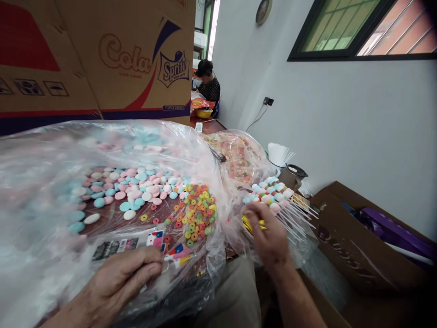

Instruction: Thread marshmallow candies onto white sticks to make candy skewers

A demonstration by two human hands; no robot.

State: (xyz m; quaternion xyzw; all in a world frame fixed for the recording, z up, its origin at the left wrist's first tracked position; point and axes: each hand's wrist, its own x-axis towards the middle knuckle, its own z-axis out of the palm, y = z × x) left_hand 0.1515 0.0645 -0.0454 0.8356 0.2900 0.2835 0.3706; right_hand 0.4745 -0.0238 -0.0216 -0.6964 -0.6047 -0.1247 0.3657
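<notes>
Left hand (118, 278), lower left of frame: fingers curled together, pinching the edge of a clear plastic bag (41, 191) by its printed label (136, 243). In the bag, centre: pastel marshmallows (133, 189) beside coloured ring candies (194, 214). Right hand (268, 234), lower centre-right: fingers closed on yellow bands (253, 223), touching a bundle of candy skewers (273, 196). Cardboard box (99, 59) stood upper left; another person (208, 84) sat at upper centre.

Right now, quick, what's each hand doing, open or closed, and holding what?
Left hand: closed, pinching the edge of the clear plastic bag.
Right hand: closed around yellow bands, beside the candy skewers.
</notes>
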